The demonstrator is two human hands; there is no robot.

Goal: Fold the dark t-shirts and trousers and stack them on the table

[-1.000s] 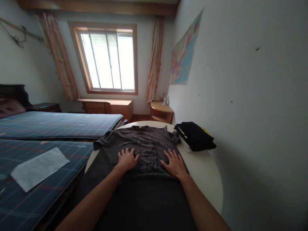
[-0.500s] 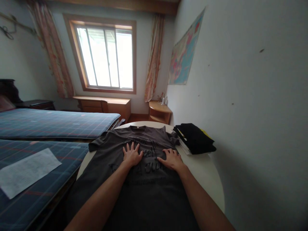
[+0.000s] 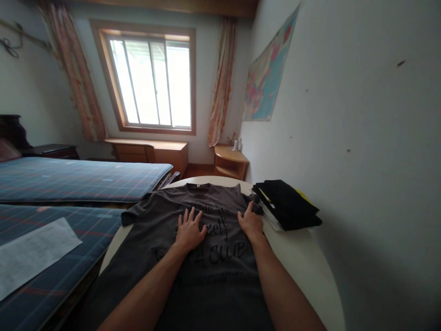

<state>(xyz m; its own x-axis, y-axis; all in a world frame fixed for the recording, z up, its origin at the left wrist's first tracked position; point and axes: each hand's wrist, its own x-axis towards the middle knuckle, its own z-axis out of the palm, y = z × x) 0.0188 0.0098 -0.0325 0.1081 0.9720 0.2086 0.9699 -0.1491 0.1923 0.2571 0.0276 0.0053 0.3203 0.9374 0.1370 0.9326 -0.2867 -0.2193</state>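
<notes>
Bright window between curtains; map on wall.

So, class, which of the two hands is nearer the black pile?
The right hand: it is at the side of the dark T-shirt towards the black pile, while the left hand lies spread on the shirt's middle.

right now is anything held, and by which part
Left hand, spread on the dark grey printed fabric T-shirt, holds nothing; for the right hand, I cannot tell.

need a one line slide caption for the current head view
Left hand splayed on a dark lettered T-shirt, right hand near its sleeve, over a pale table.
</notes>
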